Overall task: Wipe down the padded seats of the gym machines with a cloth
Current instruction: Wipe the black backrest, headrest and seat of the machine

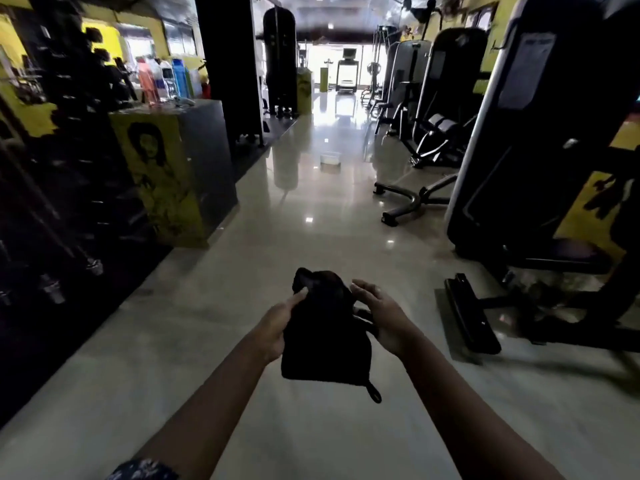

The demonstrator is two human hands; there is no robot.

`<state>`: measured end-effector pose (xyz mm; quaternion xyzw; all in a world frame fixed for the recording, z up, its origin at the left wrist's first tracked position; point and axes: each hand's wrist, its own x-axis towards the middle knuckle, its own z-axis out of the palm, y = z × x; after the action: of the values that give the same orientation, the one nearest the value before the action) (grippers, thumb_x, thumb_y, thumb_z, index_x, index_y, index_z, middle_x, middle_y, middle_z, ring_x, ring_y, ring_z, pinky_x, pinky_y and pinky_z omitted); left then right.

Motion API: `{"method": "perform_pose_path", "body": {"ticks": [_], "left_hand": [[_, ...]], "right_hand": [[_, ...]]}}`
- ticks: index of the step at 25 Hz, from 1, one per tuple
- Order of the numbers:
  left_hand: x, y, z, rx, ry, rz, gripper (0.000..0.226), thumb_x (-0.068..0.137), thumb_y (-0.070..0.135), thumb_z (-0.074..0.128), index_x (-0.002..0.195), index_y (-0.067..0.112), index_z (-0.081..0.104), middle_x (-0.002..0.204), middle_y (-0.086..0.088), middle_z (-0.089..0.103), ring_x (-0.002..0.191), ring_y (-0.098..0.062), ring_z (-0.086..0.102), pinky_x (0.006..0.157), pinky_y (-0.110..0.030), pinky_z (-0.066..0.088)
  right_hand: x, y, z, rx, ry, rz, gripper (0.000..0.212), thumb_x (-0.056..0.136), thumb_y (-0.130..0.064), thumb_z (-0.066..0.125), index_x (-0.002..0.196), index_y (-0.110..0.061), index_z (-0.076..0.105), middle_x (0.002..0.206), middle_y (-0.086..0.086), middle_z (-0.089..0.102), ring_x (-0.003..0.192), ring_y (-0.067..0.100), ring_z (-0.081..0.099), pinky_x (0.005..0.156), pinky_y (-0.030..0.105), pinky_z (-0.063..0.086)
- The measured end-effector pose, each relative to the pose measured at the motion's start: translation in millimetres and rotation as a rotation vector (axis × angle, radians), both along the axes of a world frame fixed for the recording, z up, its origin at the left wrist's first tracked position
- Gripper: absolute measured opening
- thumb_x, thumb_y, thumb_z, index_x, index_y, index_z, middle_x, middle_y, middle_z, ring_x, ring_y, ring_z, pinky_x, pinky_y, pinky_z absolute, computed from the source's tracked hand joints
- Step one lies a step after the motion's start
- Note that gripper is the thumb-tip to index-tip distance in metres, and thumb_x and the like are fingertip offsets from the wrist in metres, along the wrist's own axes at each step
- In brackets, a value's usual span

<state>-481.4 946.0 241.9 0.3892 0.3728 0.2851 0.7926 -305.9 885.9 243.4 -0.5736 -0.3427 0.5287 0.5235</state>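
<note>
Floor (311,216): pale and glossy, an aisle down the middle of the gym, streaked with bright reflections.
Nearest machine (540,133): tall and black, on the right of the aisle, against a yellow wall.
Weight rack (69,168): dark, along the left side, too dim for detail.
Worktop (207,150): yellow-and-grey block left of the aisle, with a drawn figure on its yellow front and coloured bottles (173,81) standing on top.
Farther machines (433,98): a row on the right behind the nearest one, black with grey frames.
Tall black shape (278,57): rounded, upright, far down the aisle on the left (punching bag or machine shroud, hard to tell).
Padded seat (568,252): dark, flat, low on the nearest machine, near the right edge of the view.
Cloth (322,327): black and bunched, held in the air above the floor at the lower middle of the view, well apart from the padded seat and to its left.
Left hand (277,327): on the cloth's left side, thumb pressed on top near the upper edge, fingers out of sight beneath, gripping the cloth.
Right hand (381,317): just beside the cloth's right edge, fingers (362,287) loosely curved and slightly spread, a fold of cloth tucked under the palm; grip or mere touch, impossible to tell.
Treadmill (348,71): at the far end, before a bright window.
Sleeve (145,469): dark with a pale pattern, on the left arm at the bottom edge.
White tub (330,157): small, on the floor mid-aisle.
Loop (374,393): small black tag, hanging from the cloth's lower right corner.
</note>
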Motion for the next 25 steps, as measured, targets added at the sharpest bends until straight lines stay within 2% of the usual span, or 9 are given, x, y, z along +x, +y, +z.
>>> {"method": "perform_pose_path", "body": {"ticks": [3,5,9,11,15,17,20,22,25], "left_hand": [[32.2,88.3,-5.1,-0.079,-0.015,-0.088,0.043,0.096,0.036,0.044,0.12,0.006,0.062,0.115,-0.015,0.067,0.106,-0.029,0.062,0.09,-0.037,0.047],[62.3,143.4,-13.9,-0.08,0.013,-0.178,0.043,0.094,0.037,0.046,0.119,0.006,0.063,0.115,-0.015,0.068,0.105,-0.028,0.063,0.092,-0.037,0.047],[121.0,262.7,-34.3,-0.084,0.035,-0.267,0.038,0.096,0.034,0.044,0.115,0.01,0.065,0.114,-0.01,0.069,0.102,-0.022,0.067,0.085,-0.031,0.052],[154.8,332.3,-39.9,-0.059,0.137,-0.243,0.038,0.095,0.036,0.045,0.119,0.011,0.062,0.111,-0.007,0.068,0.1,-0.02,0.064,0.079,-0.03,0.052],[208.1,458.5,-47.4,-0.044,0.304,-0.125,0.03,0.092,0.026,0.057,0.111,0.004,0.063,0.08,0.001,0.07,0.073,-0.01,0.065,0.062,-0.022,0.05],[224.4,516.8,-54.9,-0.021,0.329,-0.045,0.031,0.091,0.017,0.058,0.115,-0.003,0.06,0.079,0.001,0.072,0.069,-0.007,0.066,0.062,-0.02,0.05],[255.7,613.9,-65.2,0.034,0.283,0.103,0.023,0.094,0.014,0.053,0.115,0.003,0.052,0.097,-0.007,0.066,0.08,-0.012,0.063,0.062,-0.018,0.052],[283.4,701.8,-76.0,0.084,0.306,0.188,0.022,0.093,0.013,0.056,0.112,0.008,0.046,0.096,-0.011,0.063,0.078,-0.015,0.061,0.063,-0.024,0.051],[319.5,824.8,-79.7,0.122,0.31,0.217,0.02,0.091,0.008,0.058,0.101,0.017,0.044,0.089,-0.012,0.062,0.074,-0.018,0.059,0.062,-0.027,0.048]], "right_hand": [[34.0,70.2,-21.1,-0.178,0.141,0.093,0.05,0.087,-0.057,0.053,0.127,-0.027,0.056,0.124,0.006,0.061,0.109,0.023,0.061,0.093,0.033,0.05],[52.1,120.0,-33.5,-0.168,0.252,0.189,0.053,0.089,-0.058,0.046,0.126,-0.022,0.058,0.121,0.009,0.065,0.113,0.025,0.061,0.099,0.036,0.046],[108.2,236.6,-51.5,-0.118,0.349,0.063,0.051,0.09,-0.042,0.055,0.131,-0.012,0.052,0.121,0.013,0.065,0.111,0.029,0.062,0.087,0.034,0.054],[149.0,309.9,-53.6,-0.135,0.363,0.048,0.049,0.087,-0.034,0.062,0.129,-0.011,0.053,0.12,0.017,0.065,0.109,0.033,0.063,0.087,0.04,0.054],[218.3,453.4,-46.8,-0.211,0.37,0.12,0.052,0.084,-0.027,0.067,0.13,-0.013,0.047,0.12,0.019,0.063,0.103,0.033,0.065,0.077,0.039,0.057],[248.3,519.7,-48.0,-0.259,0.351,0.115,0.052,0.085,-0.021,0.068,0.13,-0.015,0.041,0.111,0.013,0.066,0.091,0.026,0.069,0.07,0.034,0.057],[294.3,627.9,-56.6,-0.357,0.253,0.22,0.033,0.088,-0.016,0.063,0.118,-0.011,0.051,0.082,0.002,0.068,0.061,0.011,0.064,0.054,0.021,0.051],[328.4,719.5,-72.3,-0.429,0.129,0.284,0.038,0.087,-0.023,0.065,0.122,-0.019,0.051,0.092,0.002,0.067,0.069,0.012,0.065,0.057,0.022,0.051],[368.3,840.3,-88.8,-0.511,-0.019,0.243,0.065,0.078,-0.036,0.074,0.134,-0.024,0.043,0.104,0.001,0.065,0.083,0.013,0.063,0.062,0.024,0.049]]}}
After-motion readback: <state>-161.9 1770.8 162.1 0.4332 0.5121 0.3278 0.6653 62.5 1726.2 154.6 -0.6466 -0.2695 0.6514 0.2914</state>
